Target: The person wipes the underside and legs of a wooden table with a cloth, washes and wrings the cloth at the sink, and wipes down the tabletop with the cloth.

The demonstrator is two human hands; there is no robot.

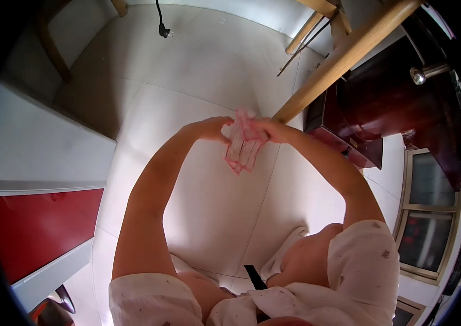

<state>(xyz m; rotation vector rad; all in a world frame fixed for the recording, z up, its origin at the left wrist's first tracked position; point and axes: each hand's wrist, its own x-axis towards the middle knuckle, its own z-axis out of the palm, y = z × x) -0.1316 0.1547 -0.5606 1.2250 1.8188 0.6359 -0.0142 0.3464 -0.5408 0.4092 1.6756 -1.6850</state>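
- The biggest thing is the pale, shiny tile floor (203,212).
- A white and red box-shaped cabinet (45,223) stands on the left.
- On the right is dark red, shiny wooden furniture (404,100).
- A long, light brown wooden bar (344,65) slants in front of it.
- A thin, crinkly, pink and see-through sheet (242,148) is up between the two hands, over the floor.
- The left hand (208,129) has bent fingers at its left edge; I cannot tell if they grip.
- The right hand (275,130) has its fingers closed on the sheet's right side.
- A small black plug (163,31) hangs on a cord, far ahead.
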